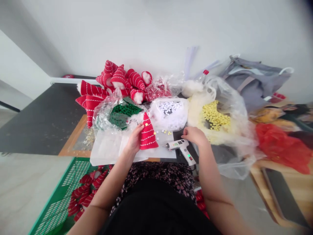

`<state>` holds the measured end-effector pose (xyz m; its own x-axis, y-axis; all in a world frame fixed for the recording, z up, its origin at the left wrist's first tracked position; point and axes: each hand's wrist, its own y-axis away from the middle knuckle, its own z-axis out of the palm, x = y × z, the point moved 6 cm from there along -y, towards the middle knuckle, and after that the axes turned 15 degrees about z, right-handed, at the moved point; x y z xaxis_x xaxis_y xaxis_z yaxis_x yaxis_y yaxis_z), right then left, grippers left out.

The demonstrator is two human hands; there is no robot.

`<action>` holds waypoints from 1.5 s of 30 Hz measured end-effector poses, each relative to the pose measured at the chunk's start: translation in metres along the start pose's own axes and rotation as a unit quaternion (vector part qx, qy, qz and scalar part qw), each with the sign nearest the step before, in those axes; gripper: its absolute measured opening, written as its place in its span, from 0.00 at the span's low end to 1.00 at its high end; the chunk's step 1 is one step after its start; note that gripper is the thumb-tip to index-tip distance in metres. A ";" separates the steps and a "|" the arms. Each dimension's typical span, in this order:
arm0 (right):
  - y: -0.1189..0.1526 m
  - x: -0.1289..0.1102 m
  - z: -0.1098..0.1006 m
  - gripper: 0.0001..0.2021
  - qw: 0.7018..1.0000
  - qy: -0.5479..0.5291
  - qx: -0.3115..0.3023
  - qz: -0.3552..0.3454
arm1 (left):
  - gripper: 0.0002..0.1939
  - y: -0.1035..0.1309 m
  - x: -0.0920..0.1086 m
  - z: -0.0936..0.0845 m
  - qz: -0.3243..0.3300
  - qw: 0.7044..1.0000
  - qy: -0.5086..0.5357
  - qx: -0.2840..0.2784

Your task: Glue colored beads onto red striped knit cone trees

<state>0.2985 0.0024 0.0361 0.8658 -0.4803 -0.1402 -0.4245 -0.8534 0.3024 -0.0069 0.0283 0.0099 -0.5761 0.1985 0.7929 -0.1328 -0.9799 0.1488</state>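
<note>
My left hand (135, 138) is closed round the left side of a red felt cone (148, 136) with white stitched stripes; a yellow pom-pom (146, 124) sits near its tip. The cone stands upright over white paper (105, 148). Just above the grey-white glue gun (182, 148), my right hand (193, 134) has its fingertips pressed together; whatever they hold, if anything, is too small to make out. The gun lies with its nozzle toward the cone and a green light on its handle. A few loose white and yellow pom-poms (168, 133) lie between the hands.
Behind are bags of green (126, 109), white (170, 107) and yellow pom-poms (216, 116). Several red striped cones (119, 76) are piled at the back left. A green basket (53, 195) with red pieces stands lower left. To the right are a grey bag (256, 78) and red plastic (281, 147).
</note>
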 end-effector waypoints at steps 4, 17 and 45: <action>-0.005 -0.011 0.003 0.10 0.999 -0.029 -0.014 -0.032 | 0.23 0.001 -0.004 0.006 0.008 1.000 -0.019 -0.009; 0.129 -0.135 -0.013 0.07 0.874 -0.245 0.132 -0.399 | 0.16 0.006 0.002 0.007 0.098 0.984 -0.149 0.012; 0.046 -0.138 0.042 0.09 0.958 -0.047 0.040 -0.280 | 0.22 0.002 0.005 -0.026 0.035 0.996 -0.068 0.046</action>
<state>0.1485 0.0215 0.0300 0.9379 0.0443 -0.3440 0.0769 -0.9937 0.0818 -0.0306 0.0279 -0.0010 -0.4662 0.1320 0.8748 -0.0189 -0.9901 0.1393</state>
